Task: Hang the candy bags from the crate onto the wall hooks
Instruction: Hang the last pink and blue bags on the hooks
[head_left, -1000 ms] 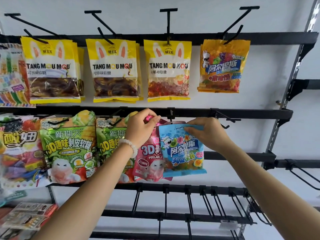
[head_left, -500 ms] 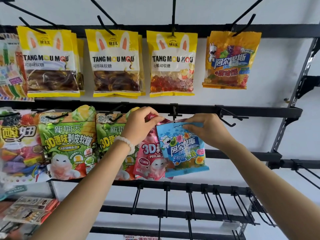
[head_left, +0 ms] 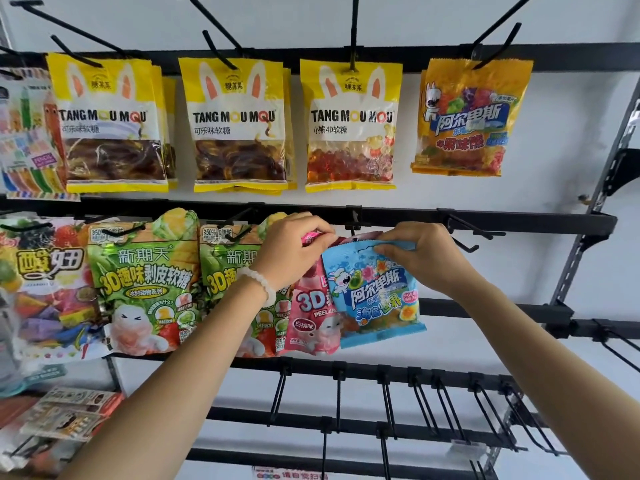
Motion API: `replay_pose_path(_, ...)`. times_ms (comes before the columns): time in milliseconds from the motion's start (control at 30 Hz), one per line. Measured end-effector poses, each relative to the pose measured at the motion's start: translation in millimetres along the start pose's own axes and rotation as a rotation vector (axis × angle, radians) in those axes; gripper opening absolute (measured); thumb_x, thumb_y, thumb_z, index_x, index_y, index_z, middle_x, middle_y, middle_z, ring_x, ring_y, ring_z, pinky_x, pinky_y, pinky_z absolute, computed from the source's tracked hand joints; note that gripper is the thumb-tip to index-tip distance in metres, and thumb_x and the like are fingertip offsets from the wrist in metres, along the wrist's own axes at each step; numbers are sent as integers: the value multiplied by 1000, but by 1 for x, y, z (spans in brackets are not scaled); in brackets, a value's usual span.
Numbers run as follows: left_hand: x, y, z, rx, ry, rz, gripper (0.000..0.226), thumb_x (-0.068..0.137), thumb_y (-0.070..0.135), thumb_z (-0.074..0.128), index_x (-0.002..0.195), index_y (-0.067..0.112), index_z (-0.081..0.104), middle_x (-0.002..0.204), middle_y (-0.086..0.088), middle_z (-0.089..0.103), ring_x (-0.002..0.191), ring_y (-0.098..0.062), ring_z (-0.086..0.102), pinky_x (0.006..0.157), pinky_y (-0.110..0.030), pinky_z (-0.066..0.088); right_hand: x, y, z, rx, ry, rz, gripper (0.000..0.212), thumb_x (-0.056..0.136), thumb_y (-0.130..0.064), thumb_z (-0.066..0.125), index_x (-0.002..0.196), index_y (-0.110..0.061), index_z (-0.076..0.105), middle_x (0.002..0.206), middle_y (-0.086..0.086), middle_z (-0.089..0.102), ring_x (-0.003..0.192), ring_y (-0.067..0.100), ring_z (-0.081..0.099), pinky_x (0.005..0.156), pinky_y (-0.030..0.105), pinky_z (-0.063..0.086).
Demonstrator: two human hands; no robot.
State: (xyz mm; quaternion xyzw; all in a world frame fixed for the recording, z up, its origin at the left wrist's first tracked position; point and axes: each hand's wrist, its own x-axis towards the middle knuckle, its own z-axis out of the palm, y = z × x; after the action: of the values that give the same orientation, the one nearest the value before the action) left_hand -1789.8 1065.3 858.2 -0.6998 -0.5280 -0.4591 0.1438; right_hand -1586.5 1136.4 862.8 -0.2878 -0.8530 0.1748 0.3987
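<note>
So we've got both hands up at the middle rail [head_left: 519, 221]: right hand [head_left: 427, 259] pinching the top edge of the blue candy bag [head_left: 375, 296], left hand [head_left: 294, 251] pinching the top of the pink bag [head_left: 311, 306] it overlaps. To the right, the hooks [head_left: 464, 233] hang bare, while the green bags [head_left: 145, 285] crowd the left.

**What the shelf wall keeps from view**

The left hand [head_left: 294, 252] covers the top of the pink candy bag [head_left: 311, 317], and the blue candy bag [head_left: 379, 296] overlaps its right half. The second green candy bag [head_left: 235, 271] is half hidden behind the forearm. The hook [head_left: 353, 225] above the blue bag shows only as a stub. The packets at lower left [head_left: 65, 414] are blurred and unreadable.
</note>
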Motion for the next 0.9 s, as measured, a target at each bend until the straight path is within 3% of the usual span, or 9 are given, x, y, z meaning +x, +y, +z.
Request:
replay_pose_path(167,1,3,0,-148,-6,-127,8,86,12,62,85,8,69,77,15,58,76,19,52,68,1,34,-2,-1,-5,-4,2,-7,20,85,-22,64,101,-12,71,82,-17,58,76,2,61,57,9,51)
replay_pose_path(367,4,5,1,-151,-43,-177,9,87,13,61,83,8,68,72,17,57,70,22,49,63,1,33,-2,-3,-6,-15,-19,26,20,86,-22,63,103,-13,69,80,-20,56,76,4,60,55,9,51)
replay_pose_path(567,3,2,6,-136,-54,-221,10,86,12,62,83,7,70,71,17,55,69,25,46,62,3,30,-2,-2,-2,-26,-49,71,20,86,-24,63,104,-15,67,91,-10,58,73,1,58,51,5,47)
replay_pose_path(800,11,0,10,-92,-91,-277,11,87,19,61,82,13,70,75,12,60,71,4,52,61,-1,32,0,-8,-7,-45,-58,77,19,87,-23,62,104,-16,68,92,-10,59,77,6,60,59,17,54)
replay_pose_path(900,12,-1,11,-87,-102,-284,13,87,21,62,83,12,71,74,12,59,75,-3,55,66,-15,37,0,-11,-9,-68,-62,72,20,87,-22,62,105,-16,69,92,-8,60,76,5,59,59,18,54)
